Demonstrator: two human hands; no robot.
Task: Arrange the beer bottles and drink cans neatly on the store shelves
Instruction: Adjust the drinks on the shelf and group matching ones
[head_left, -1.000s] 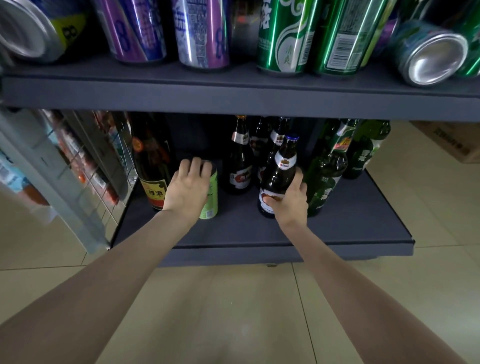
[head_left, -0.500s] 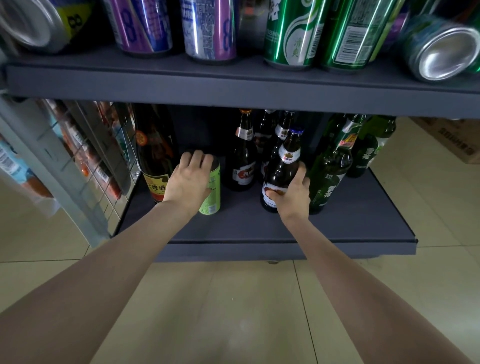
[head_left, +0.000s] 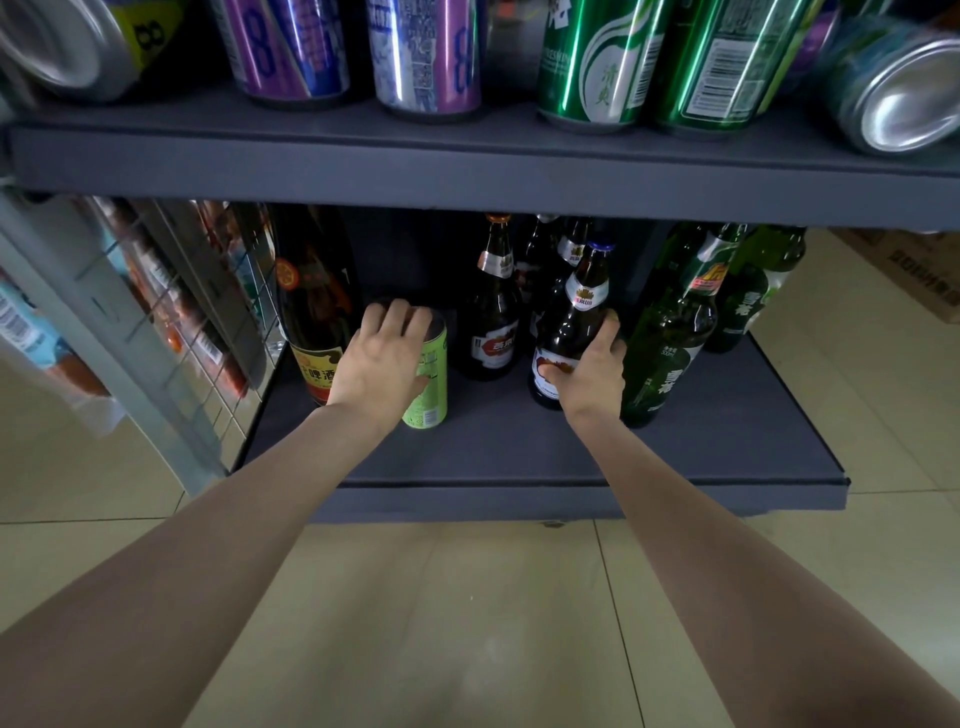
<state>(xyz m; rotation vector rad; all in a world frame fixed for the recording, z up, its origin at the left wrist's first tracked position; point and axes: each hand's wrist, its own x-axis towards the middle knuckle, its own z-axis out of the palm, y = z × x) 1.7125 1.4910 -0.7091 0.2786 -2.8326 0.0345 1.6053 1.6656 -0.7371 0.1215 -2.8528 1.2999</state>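
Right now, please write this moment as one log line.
left hand: grips green can | right hand: grips brown bottle | both on lower shelf

Upright light-green can (head_left: 430, 374) and blue-capped brown bottle (head_left: 574, 332) among bottles on lower shelf (head_left: 519, 457)

The lower shelf (head_left: 519, 457) carries bottles (head_left: 493, 317) and a can (head_left: 428, 384) under the left hand (head_left: 379, 364).

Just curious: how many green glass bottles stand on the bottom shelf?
2: one green bottle beside the right hand, another behind it to the right. More may be hidden.
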